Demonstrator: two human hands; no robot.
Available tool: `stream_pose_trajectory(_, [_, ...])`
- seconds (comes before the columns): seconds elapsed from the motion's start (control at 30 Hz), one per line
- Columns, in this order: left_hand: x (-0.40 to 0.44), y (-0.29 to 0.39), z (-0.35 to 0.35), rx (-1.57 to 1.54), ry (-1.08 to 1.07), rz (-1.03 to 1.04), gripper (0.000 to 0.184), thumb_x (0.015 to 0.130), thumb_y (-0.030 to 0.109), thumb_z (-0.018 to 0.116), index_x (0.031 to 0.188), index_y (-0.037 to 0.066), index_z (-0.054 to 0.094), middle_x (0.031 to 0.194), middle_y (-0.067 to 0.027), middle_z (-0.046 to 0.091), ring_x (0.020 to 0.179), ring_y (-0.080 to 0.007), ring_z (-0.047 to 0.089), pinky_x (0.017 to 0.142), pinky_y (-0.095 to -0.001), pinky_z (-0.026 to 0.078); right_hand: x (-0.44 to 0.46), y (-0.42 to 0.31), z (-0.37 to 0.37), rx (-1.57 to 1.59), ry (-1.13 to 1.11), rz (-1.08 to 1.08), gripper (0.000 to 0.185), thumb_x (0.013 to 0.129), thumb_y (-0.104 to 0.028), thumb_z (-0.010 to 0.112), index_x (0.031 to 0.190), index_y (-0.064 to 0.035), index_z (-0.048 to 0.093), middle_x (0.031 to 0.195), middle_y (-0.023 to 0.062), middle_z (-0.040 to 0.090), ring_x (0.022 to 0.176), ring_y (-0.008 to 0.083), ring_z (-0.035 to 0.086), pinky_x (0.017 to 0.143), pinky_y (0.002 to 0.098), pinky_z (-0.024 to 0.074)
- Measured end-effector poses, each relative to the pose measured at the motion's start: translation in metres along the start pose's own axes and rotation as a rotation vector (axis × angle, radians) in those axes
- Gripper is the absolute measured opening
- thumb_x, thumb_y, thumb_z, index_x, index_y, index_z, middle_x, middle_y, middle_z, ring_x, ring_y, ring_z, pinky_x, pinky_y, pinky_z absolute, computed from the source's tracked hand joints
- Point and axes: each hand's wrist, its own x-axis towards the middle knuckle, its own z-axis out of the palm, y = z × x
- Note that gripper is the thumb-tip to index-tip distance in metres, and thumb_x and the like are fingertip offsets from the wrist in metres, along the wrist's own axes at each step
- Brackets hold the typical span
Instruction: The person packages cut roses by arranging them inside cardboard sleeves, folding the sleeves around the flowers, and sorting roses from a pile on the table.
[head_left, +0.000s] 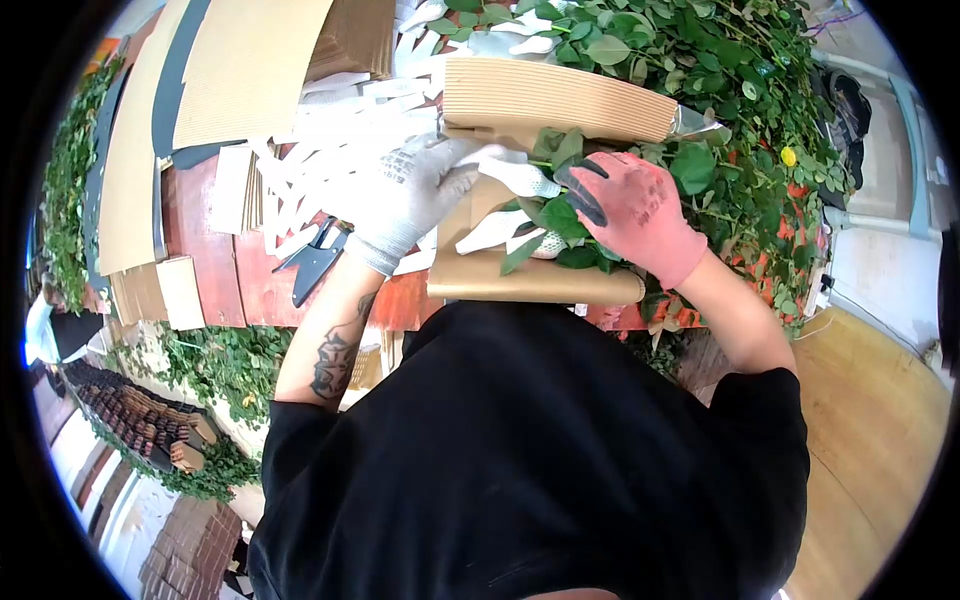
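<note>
The white-gloved left hand (415,185) has its fingers narrowed beside a white-sleeved flower bud (528,180) — whether they pinch it, I cannot tell. The pink-gloved right hand (640,210) curls its fingers around leafy stems (563,215). Bud and stems lie over a brown corrugated wrap (535,285) — at the red table's (205,230) near edge.

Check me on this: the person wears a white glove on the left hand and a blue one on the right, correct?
Not quite: in the head view, the right glove is pink. The left glove is white, as you say.
</note>
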Motion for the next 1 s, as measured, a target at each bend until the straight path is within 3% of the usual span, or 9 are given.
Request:
stream_pose_trajectory(0.17, [0.008,0.000,0.017,-0.141,0.074,-0.007,0.031,0.081,0.012,0.059,0.111,0.007,0.062,0.094,-0.0130,0.063,0.083,-0.0293,0.062,0.075,-0.0359,0.048,0.013,-0.012,-0.024,0.138,-0.307,0.172,0.033,0.076,-0.025,0.062,0.108,-0.0155,0.059,0.098,0.0049,0.060,0.081,0.0230,0.062,0.070,0.0353,0.0482])
stream_pose_trajectory(0.27, [0.011,0.010,0.014,-0.126,0.137,0.014,0.030,0.080,0.012,0.058,0.108,0.005,0.062,0.093,-0.0132,0.063,0.080,-0.0279,0.061,0.074,-0.0342,0.048,0.000,-0.015,0.007,0.044,0.091,0.040,0.033,0.076,-0.024,0.062,0.108,-0.0131,0.059,0.093,0.0075,0.061,0.079,0.0245,0.062,0.067,0.0353,0.0492])
stream_pose_trajectory(0.33, [-0.002,0.025,-0.011,-0.104,0.000,-0.108,0.029,0.078,0.016,0.063,0.105,0.005,0.063,0.089,-0.0128,0.062,0.076,-0.0276,0.061,0.072,-0.0332,0.048,0.004,-0.007,0.002,0.088,-0.068,0.093,0.034,0.077,-0.022,0.062,0.109,-0.0106,0.058,0.093,0.0092,0.062,0.083,0.0256,0.062,0.070,0.0361,0.0497])
stream_pose_trajectory(0.47, [-0.024,0.030,-0.030,-0.112,-0.186,-0.248,0.035,0.072,0.023,0.071,0.101,0.005,0.063,0.088,-0.0112,0.061,0.079,-0.0280,0.061,0.073,-0.0340,0.048,0.012,0.008,-0.012,0.671,-0.317,0.330,0.035,0.079,-0.016,0.059,0.114,-0.0088,0.056,0.106,0.0118,0.061,0.088,0.0312,0.061,0.080,0.0394,0.0498])
stream_pose_trajectory(0.63, [-0.015,0.013,-0.005,-0.031,-0.308,0.054,0.036,0.075,0.024,0.068,0.108,0.009,0.062,0.096,-0.0127,0.061,0.087,-0.0303,0.061,0.076,-0.0386,0.048,-0.004,-0.003,-0.016,0.271,-0.025,0.103,0.035,0.079,-0.020,0.061,0.112,-0.0114,0.056,0.107,0.0091,0.059,0.086,0.0278,0.062,0.074,0.0387,0.0503])
stream_pose_trajectory(0.73, [-0.003,0.014,-0.011,0.029,-0.292,0.086,0.035,0.079,0.018,0.063,0.113,0.010,0.061,0.099,-0.0122,0.060,0.089,-0.0303,0.060,0.075,-0.0386,0.049,-0.010,-0.021,-0.052,0.217,-0.344,0.174,0.024,0.077,-0.022,0.061,0.099,-0.0127,0.056,0.084,0.0075,0.060,0.080,0.0245,0.062,0.068,0.0381,0.0496])
stream_pose_trajectory(0.8, [0.004,0.011,-0.011,0.025,-0.066,0.218,0.035,0.080,0.017,0.062,0.114,0.012,0.061,0.100,-0.0108,0.061,0.089,-0.0301,0.060,0.076,-0.0373,0.050,-0.016,-0.023,-0.043,0.208,-0.368,0.182,0.022,0.077,-0.022,0.061,0.097,-0.0132,0.056,0.081,0.0074,0.060,0.079,0.0249,0.062,0.067,0.0380,0.0492])
stream_pose_trajectory(0.93, [-0.002,-0.001,0.002,0.009,-0.127,0.207,0.033,0.083,0.017,0.060,0.116,0.015,0.061,0.104,-0.0092,0.061,0.091,-0.0283,0.060,0.079,-0.0354,0.050,-0.028,-0.021,-0.016,0.299,-0.188,0.135,0.019,0.075,-0.018,0.059,0.094,-0.0136,0.056,0.076,0.0087,0.060,0.076,0.0268,0.061,0.066,0.0378,0.0483])
stream_pose_trajectory(1.0, [-0.003,-0.004,0.000,-0.005,-0.173,0.162,0.033,0.084,0.018,0.059,0.117,0.015,0.060,0.105,-0.0098,0.061,0.093,-0.0284,0.060,0.080,-0.0357,0.050,-0.020,-0.012,-0.025,0.412,-0.392,0.189,0.022,0.074,-0.016,0.058,0.096,-0.0139,0.056,0.078,0.0093,0.061,0.079,0.0270,0.061,0.067,0.0381,0.0480])
